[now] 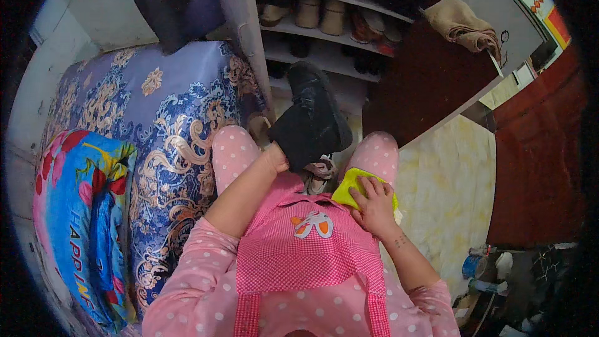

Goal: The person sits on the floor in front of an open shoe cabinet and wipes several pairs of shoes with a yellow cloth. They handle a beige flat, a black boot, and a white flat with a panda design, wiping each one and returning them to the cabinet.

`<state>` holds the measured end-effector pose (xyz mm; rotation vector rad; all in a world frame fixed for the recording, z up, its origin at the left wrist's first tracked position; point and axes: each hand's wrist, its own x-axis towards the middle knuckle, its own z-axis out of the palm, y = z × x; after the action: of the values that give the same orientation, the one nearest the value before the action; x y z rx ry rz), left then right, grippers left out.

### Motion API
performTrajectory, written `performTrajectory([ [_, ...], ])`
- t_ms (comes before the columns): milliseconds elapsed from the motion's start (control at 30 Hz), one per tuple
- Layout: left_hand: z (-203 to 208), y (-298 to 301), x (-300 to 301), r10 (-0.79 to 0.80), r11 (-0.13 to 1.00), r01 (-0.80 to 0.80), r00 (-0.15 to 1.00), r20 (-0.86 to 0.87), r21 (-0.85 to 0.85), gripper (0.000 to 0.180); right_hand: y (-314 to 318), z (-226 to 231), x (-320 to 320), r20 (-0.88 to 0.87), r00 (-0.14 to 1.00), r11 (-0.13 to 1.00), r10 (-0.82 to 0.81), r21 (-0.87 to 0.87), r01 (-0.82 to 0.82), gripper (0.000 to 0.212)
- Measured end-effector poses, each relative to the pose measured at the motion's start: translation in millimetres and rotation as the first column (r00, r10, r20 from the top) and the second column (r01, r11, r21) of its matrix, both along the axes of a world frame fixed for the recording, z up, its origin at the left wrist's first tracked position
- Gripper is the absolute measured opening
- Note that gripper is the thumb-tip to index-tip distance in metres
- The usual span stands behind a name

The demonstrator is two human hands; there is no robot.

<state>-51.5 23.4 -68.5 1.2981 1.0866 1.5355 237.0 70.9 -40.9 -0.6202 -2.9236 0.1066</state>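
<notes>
A black boot point(310, 112) with laces and a soft dark shaft is held up in front of my knees, toe pointing away and sole to the right. My left hand point(277, 157) goes into its shaft, bearing it from inside; the fingers are hidden. On my right thigh lies a bright yellow cloth point(349, 190). Over it my right hand point(375, 206) is closed, fingers bent on the fabric, apart from the boot. Below the boot, between my legs, part of a pale shoe point(321, 171) shows.
Ahead stands an open cabinet with several shoes on its shelves point(293, 25). A brown towel point(458, 22) hangs over its dark right door point(430, 81). On the left are a bed with a blue patterned cover point(168, 150) and a folded colourful blanket point(75, 212). Clutter point(493, 281) stands lower right.
</notes>
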Motion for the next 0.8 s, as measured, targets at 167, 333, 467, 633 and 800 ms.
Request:
performTrajectory([
  [167, -22, -8, -7, -0.121, 0.969, 0.238, 0.705, 0.699, -0.072, 0.045, 29, -9, -3, -0.335, 0.903, 0.942, -0.270, -0.286, 0.176, 0.029],
  [333, 27, -16, 13, -0.166, 0.956, 0.294, 0.565, 0.808, -0.009, 0.043, 46, 33, -41, -0.580, 0.440, 0.600, -0.685, -0.792, -0.111, 0.028],
  [467, 60, -8, 24, 0.211, 0.977, -0.157, 0.664, -0.717, 0.142, 0.031, 7, 69, -88, -0.530, 0.656, 0.637, -0.537, -0.765, -0.095, 0.026],
  [633, 71, -16, 29, 0.166, 0.982, -0.183, 0.762, -0.626, 0.037, 0.031, -10, 66, -116, -0.471, 0.708, 0.479, -0.526, -0.852, -0.210, 0.030],
  [800, 94, -14, 54, 0.175, 0.977, -0.163, 0.981, 0.081, -0.138, 0.026, 10, 53, -120, -0.489, 0.626, 0.347, -0.607, -0.872, -0.345, 0.022],
])
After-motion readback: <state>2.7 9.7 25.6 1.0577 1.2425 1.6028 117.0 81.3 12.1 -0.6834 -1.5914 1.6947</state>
